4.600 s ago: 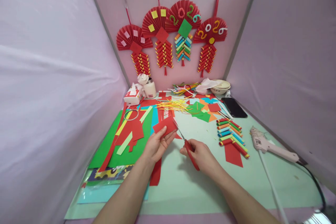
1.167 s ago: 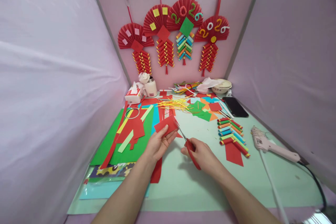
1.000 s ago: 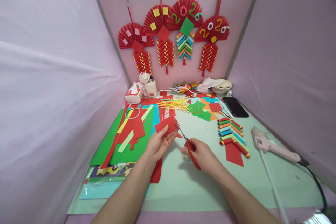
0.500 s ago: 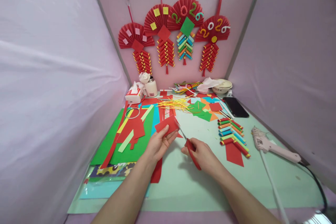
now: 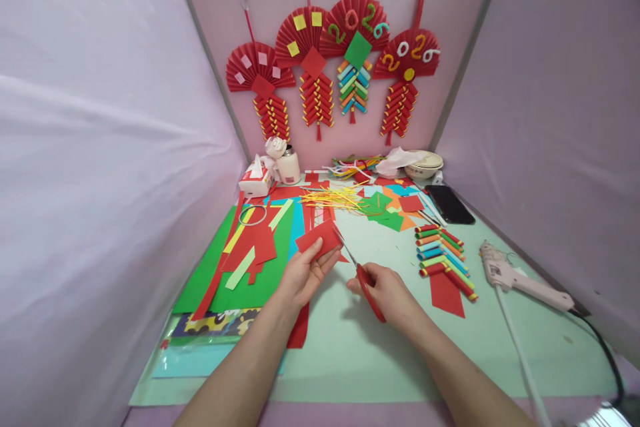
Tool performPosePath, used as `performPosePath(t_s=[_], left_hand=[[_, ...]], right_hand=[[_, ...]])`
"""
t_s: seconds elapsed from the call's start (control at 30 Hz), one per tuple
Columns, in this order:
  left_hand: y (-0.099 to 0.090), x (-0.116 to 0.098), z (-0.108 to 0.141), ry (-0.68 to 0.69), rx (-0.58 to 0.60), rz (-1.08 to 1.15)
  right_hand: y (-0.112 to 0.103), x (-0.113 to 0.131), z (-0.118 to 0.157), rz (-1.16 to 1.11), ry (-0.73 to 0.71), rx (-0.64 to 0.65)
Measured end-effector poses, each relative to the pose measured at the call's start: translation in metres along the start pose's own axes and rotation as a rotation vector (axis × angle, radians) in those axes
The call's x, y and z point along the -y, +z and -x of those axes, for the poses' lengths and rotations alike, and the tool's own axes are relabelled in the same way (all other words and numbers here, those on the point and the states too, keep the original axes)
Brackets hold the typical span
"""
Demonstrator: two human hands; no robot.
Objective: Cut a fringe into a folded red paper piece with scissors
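Note:
Between its thumb and fingers, my left hand [image 5: 307,273] pinches a small piece of red paper [image 5: 316,238] above the table. My right hand [image 5: 387,290] is closed round the red handles of a pair of scissors [image 5: 369,290]. The blades reach up and left to the right edge of the paper. Right of my hands lies a double row of rolled paper tubes [image 5: 443,253] in red, green, orange and blue, with a red paper piece [image 5: 447,293] at its lower end.
A hot glue gun [image 5: 523,283] with its cord lies at the right, near a black phone [image 5: 449,205]. Coloured paper sheets [image 5: 200,280] cover the left side. Yellow strips [image 5: 333,197] and green scraps [image 5: 383,210] lie farther back. Several red fan decorations [image 5: 355,23] hang on the back wall.
Almost nothing differs. The scissors and my right hand sit very slightly lower and farther right in view, with the blades still at the paper's edge.

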State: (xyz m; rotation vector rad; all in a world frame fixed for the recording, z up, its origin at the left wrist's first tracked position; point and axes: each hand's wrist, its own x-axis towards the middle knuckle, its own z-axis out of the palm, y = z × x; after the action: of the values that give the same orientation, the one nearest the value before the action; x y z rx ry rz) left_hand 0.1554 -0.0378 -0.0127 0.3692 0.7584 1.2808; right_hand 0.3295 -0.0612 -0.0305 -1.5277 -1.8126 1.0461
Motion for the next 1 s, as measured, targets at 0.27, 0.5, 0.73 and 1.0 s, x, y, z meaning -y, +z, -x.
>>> performPosePath(t_s=[0.27, 0.5, 0.73, 1.0], left_hand=[[0.0010, -0.0011, 0.0001, -0.005, -0.010, -0.005], [-0.0004, -0.0007, -0.0005, -0.002, -0.008, -0.025], [-0.0018, 0.0003, 0.0013, -0.034, 0.041, -0.077], [0.0013, 0.0005, 0.0037, -0.058, 0.037, -0.097]], right_hand=[[-0.0014, -0.0009, 0.0004, 0.022, -0.005, -0.012], [-0.0015, 0.0017, 0.0013, 0.001, -0.005, 0.031], [-0.0029, 0.0024, 0.0021, -0.023, -0.024, 0.042], [-0.0009, 0.0020, 0.0012, -0.042, -0.014, 0.012]])
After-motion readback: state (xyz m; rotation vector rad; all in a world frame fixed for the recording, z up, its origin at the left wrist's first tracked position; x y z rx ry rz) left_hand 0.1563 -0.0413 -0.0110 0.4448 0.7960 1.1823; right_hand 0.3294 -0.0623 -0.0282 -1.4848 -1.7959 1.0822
